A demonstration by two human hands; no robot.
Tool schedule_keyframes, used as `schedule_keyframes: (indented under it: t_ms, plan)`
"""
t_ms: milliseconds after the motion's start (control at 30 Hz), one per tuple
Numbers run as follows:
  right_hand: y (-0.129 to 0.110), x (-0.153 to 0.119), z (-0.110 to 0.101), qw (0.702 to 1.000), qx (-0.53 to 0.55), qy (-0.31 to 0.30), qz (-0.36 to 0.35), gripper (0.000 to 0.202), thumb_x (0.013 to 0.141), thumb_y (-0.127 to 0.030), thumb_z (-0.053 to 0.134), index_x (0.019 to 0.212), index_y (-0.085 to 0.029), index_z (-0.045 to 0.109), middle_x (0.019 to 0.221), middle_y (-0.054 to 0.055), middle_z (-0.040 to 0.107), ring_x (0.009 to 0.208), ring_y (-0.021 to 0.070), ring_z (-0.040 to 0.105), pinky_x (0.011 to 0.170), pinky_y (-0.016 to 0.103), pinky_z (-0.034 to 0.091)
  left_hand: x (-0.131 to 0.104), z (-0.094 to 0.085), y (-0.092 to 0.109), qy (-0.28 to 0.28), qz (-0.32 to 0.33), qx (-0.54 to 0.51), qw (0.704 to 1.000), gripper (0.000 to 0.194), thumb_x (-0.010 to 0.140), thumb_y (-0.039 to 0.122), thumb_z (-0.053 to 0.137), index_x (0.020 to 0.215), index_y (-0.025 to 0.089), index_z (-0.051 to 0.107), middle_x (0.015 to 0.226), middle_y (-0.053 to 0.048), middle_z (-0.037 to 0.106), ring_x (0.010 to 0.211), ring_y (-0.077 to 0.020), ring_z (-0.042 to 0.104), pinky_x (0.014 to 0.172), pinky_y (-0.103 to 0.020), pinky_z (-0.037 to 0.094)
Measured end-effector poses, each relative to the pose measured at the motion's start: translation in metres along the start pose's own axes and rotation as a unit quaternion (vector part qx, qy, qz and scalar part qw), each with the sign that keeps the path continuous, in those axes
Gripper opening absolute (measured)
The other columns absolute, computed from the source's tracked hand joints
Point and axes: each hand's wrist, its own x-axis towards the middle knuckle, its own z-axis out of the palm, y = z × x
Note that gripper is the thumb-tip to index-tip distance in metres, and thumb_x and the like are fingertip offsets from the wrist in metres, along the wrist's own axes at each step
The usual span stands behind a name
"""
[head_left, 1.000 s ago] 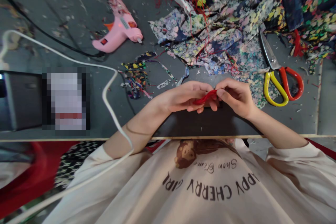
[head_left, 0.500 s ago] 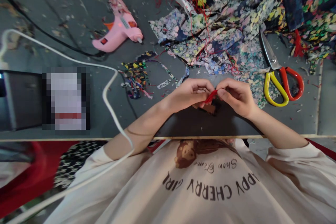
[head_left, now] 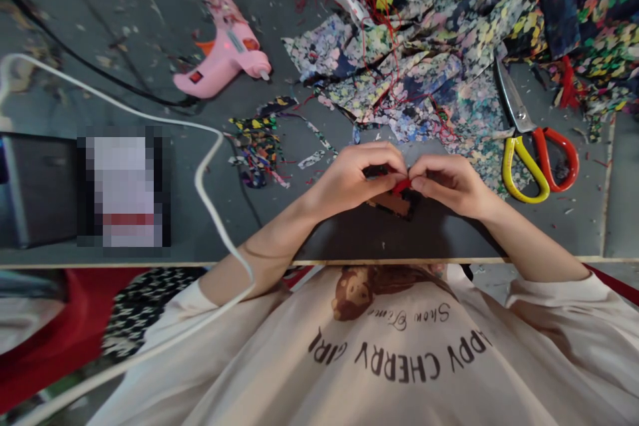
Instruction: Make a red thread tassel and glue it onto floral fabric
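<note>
My left hand (head_left: 357, 176) and right hand (head_left: 449, 183) meet fingertip to fingertip over the grey table (head_left: 150, 26), just near of the fabric pile (head_left: 429, 60). Both pinch a small red piece (head_left: 402, 184) between them; thumb and fingers of each hand are closed on it, other fingers curled in. Under the red piece, a dark brownish bit (head_left: 394, 203) pokes out below my fingers; can't tell what it is or whether I'm holding it too. Scissors (head_left: 529, 140) with one yellow and one red handle lie at the pile's right edge, blades on the fabric, close to my right hand but not touching. Red thread (head_left: 379, 26) tangles across the pile. Small fabric scraps (head_left: 257, 143) lie left of the pile, near my left hand. Pink glue gun (head_left: 219, 56) lies further left of the pile, nozzle toward it. A white cable (head_left: 210, 166) loops left of the scraps. A black box (head_left: 40, 190) sits far left of the pile.
</note>
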Motion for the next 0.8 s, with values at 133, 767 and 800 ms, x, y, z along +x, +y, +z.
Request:
schedule_keyframes:
  t_ms: [133,767,800]
  plan:
    - [-0.0012,0.0003,0.0002,0.996,0.080,-0.027,0.040,0.034,0.090,-0.044,0.060,0.073,-0.015,0.057,0.059,-0.004,0.049,0.053,0.0051,0.041,0.048,0.020,0.028,-0.0004,-0.0003,0.0009,0.013,0.068,0.040,0.997,0.025,0.092,0.036,0.058,0.078,0.017,0.066,0.079,-0.004,0.069,0.076,-0.0111,0.064,0.071,-0.021,0.048]
    - [0.0041,0.0018,0.0091,0.989,0.132,0.059,0.028,0.034,0.089,-0.045,0.062,0.075,-0.015,0.057,0.064,-0.003,0.052,0.059,0.0059,0.047,0.057,0.020,0.038,-0.0037,0.0089,0.0094,0.021,-0.017,-0.005,1.000,0.016,0.084,0.026,0.063,0.074,0.015,0.065,0.066,0.002,0.069,0.059,-0.0063,0.062,0.057,-0.014,0.044]
    - [0.0042,0.0016,0.0098,0.989,0.129,0.065,0.021,0.033,0.089,-0.044,0.062,0.075,-0.015,0.058,0.064,-0.003,0.052,0.059,0.0060,0.047,0.058,0.020,0.039,-0.0030,0.0096,0.0098,0.017,-0.035,-0.023,0.999,0.019,0.085,0.029,0.065,0.073,0.014,0.064,0.066,0.002,0.069,0.059,-0.0066,0.062,0.056,-0.014,0.044]
